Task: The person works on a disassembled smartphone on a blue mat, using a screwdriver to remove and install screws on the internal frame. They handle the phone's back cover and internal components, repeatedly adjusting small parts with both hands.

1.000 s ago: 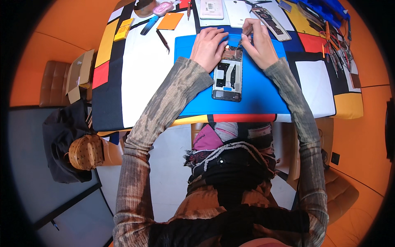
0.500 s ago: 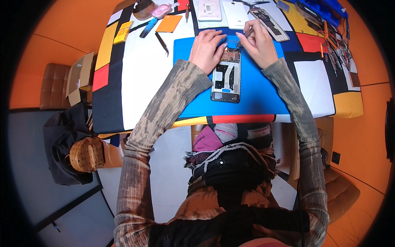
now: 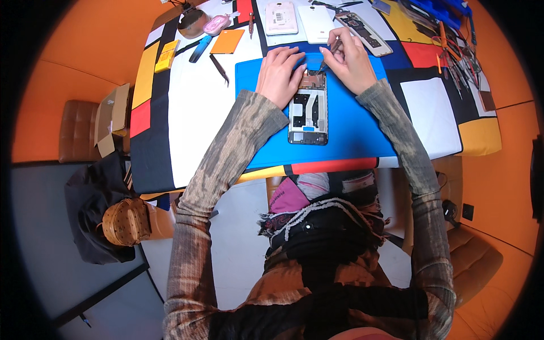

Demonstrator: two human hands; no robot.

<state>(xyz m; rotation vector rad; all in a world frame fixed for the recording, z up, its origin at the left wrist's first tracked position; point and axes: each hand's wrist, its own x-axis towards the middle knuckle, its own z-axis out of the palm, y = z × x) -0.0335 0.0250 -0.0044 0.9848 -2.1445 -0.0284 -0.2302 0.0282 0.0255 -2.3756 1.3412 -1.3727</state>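
Observation:
An opened smartphone lies on a blue mat, its inner frame and boards bare. At its upper left edge my left hand grips it, thumb against the side and fingers curved past the top corner; the fingertips' exact contact is partly hidden. My right hand is closed in a pinch round a slim dark pointed tool. The tip of that tool is down at the phone's upper right corner. Whether it is a screwdriver or tweezers I cannot make out.
Dark tweezers, an orange card and a yellow box lie to the left. Beyond the mat are a pale phone back, a white phone and another opened phone. Several hand tools crowd the far right.
The whole view has shifted slightly. My right hand still pinches the slim tool at the phone's upper right corner, and my left hand stays at the upper left edge.

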